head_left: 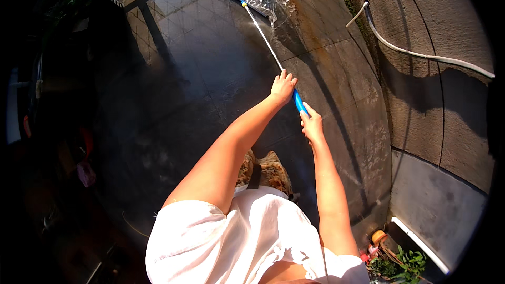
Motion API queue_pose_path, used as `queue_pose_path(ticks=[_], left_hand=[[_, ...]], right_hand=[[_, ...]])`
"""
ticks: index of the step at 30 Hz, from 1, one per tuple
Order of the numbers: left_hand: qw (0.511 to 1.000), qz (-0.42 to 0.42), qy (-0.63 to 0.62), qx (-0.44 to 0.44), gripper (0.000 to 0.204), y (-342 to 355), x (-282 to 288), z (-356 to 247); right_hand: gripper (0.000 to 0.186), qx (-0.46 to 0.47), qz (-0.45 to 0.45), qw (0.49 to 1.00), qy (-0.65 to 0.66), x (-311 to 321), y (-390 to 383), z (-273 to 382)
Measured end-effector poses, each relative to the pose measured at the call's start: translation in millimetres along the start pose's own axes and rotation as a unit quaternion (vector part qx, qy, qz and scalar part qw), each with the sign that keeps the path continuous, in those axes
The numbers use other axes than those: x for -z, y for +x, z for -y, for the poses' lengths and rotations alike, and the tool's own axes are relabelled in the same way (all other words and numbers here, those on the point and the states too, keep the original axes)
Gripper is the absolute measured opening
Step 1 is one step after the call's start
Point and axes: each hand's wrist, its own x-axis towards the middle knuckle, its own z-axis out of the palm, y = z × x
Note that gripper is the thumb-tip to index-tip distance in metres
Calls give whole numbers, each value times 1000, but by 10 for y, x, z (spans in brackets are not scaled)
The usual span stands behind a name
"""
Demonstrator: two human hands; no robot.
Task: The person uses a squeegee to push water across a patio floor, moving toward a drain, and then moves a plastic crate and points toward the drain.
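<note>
A long-handled floor squeegee (pixel 265 38) reaches away from me across wet dark paving. Its pole is silver, with a blue grip at my end, and its wide dark blade lies on the ground at the far end. Water splashes up along the blade's right side. My left hand (pixel 283 85) is wrapped round the pole just above the blue grip. Lower down, my right hand (pixel 312 124) closes round the blue grip near its end.
A pale hose (pixel 410 51) runs over the rough wall or ledge at right. Green plants (pixel 405 265) and a white pipe (pixel 421 244) sit at lower right. Wet paving (pixel 194 42) stretches ahead. Dim clutter, including a pink item (pixel 86 174), lies in shadow at left.
</note>
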Motion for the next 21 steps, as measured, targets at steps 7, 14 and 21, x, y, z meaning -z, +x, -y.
queue_pose_path(ticks=[7,14,21], left_hand=[[989,-34,-103,-103,38,-398,527,743],[939,49,-214,-264,17,-1348,614,416],[989,-37,-105,101,21,-1271,759,2056]], right_hand=[[52,41,111,993,-6,-278,-99,355],[52,-101,253,962,-24,509,-1380,568],[50,-235,397,858,226,-169,-170,1223]])
